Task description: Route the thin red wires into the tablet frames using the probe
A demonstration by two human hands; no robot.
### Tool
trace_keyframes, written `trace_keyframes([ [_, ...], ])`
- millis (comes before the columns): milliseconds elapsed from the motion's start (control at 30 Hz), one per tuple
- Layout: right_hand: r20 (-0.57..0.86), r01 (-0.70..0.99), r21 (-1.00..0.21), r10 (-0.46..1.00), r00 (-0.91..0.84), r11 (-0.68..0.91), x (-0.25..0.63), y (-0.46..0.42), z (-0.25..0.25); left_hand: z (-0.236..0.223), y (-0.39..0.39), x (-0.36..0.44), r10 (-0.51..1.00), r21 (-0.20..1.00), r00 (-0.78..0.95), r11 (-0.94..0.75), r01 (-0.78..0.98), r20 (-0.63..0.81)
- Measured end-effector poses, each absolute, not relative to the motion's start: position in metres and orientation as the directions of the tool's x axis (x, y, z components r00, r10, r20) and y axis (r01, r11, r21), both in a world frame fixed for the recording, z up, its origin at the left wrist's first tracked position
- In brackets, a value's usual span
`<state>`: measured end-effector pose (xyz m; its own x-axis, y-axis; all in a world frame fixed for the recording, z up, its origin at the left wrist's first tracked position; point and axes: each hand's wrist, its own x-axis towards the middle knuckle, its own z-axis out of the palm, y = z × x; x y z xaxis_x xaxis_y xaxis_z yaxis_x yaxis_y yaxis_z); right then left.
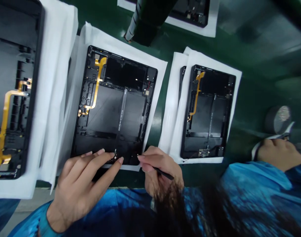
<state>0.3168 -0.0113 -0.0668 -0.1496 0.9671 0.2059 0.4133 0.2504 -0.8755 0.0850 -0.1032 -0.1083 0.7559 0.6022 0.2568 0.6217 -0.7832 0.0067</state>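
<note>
An open tablet housing (pixel 133 105), black inside with a gold flex cable (pixel 97 85) and a dark ribbon cable (pixel 122 112), lies on white foam sheeting in front of me. My left hand (pixel 78 181) is open over its near edge. The index finger and thumb rest apart beside small shiny parts (pixel 114 157) at the ribbon's lower end. At the near right corner, my right hand (pixel 162 169) is closed round a slim black tool (pixel 165 173). Its back end sticks out past the fingers; the tip is hidden, so I cannot tell its exact kind.
More open housings lie on foam to the left (pixel 9 65) and right (pixel 209 112), and part of another at the back. A dark stand (pixel 150 23) rises behind mine. On the far right, another person's hand (pixel 278 153) is near a grey round container (pixel 278 118) on the green bench.
</note>
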Motion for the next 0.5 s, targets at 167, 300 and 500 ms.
trace_keyframes([
  [167,0.229,0.394,-0.85,0.918,-0.324,0.351,0.317,-0.016,-0.071,-0.1,-0.096,0.091,0.68,0.027,0.693,-0.718,0.695,0.239],
  [300,0.222,0.355,-0.85,0.876,-0.429,0.389,0.313,-0.015,-0.069,-0.088,-0.068,0.09,0.838,0.082,0.519,-0.537,0.84,0.169],
  [500,0.225,0.344,-0.859,0.883,-0.412,0.38,0.31,-0.012,-0.069,-0.078,-0.053,0.093,0.857,0.092,0.49,-0.507,0.857,0.159],
])
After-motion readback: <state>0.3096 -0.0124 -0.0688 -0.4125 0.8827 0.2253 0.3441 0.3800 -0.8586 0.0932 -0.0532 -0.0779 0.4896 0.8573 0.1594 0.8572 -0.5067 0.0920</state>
